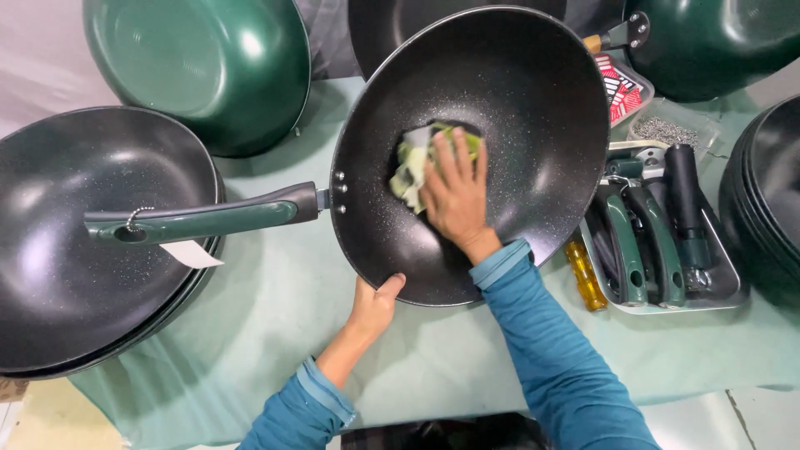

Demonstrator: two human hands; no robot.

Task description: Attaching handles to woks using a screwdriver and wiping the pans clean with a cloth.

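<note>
Wok (517, 108), dark and speckled inside, stands tilted in the middle of the tabletop (275, 325), its long green handle (208, 221) pointing left over a stack of pans (75, 250). Left hand (372, 308) pinches the near rim, while right hand (454, 200) presses a soft yellow-green cloth (414, 162) into the bowl, fingers (454, 158) spread. Stiff metal, probably weighty and slick, so rim or handle seems the safest hold.

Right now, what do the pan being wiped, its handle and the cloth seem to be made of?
Pan: probably metal with a dark non-stick coating, since pale speckles and soft glare show inside. Handle: likely green and black plastic or a rubbery grip, smooth with a dull sheen, fixed by rivets. Cloth: soft crumpled fabric, pale green and white, under the right hand.
</note>
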